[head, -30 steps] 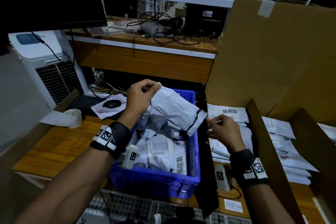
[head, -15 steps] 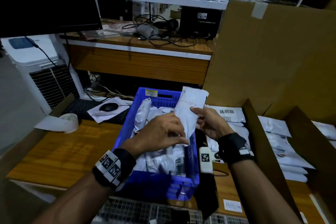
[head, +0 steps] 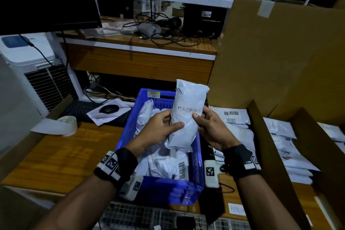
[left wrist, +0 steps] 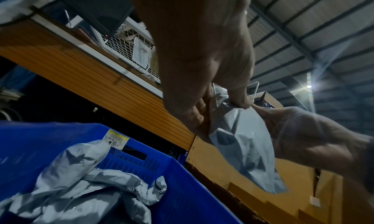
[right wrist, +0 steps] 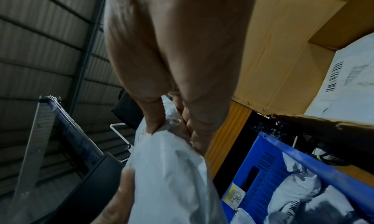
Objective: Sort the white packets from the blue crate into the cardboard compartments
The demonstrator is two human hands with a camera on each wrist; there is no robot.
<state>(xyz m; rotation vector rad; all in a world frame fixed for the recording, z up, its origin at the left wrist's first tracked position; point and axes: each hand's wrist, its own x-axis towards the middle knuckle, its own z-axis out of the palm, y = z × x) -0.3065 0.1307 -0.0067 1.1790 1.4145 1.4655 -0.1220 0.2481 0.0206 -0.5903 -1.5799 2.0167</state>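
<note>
A white packet (head: 186,114) with "PENDING" handwritten on it stands upright above the blue crate (head: 164,190). My left hand (head: 164,127) grips its left edge, thumb across the front. My right hand (head: 207,125) holds its right edge, thumb on the writing. The left wrist view shows the packet (left wrist: 244,146) pinched from below, and the right wrist view shows the packet (right wrist: 172,171) under my thumb. Several more white packets (head: 164,162) lie in the crate. To the right, cardboard compartments (head: 261,136) hold stacked white packets (head: 237,119).
A tall cardboard wall (head: 280,58) rises behind the compartments. A "PENDING" paper label (head: 237,209) sits on the front edge below. Left of the crate on the wooden table (head: 61,153) lie a tape roll (head: 67,123), a keyboard (head: 84,108) and a mouse (head: 109,108).
The packet went from tilted in my left hand over the crate to upright between both hands. My right hand came in and took its right edge; the written side now faces me.
</note>
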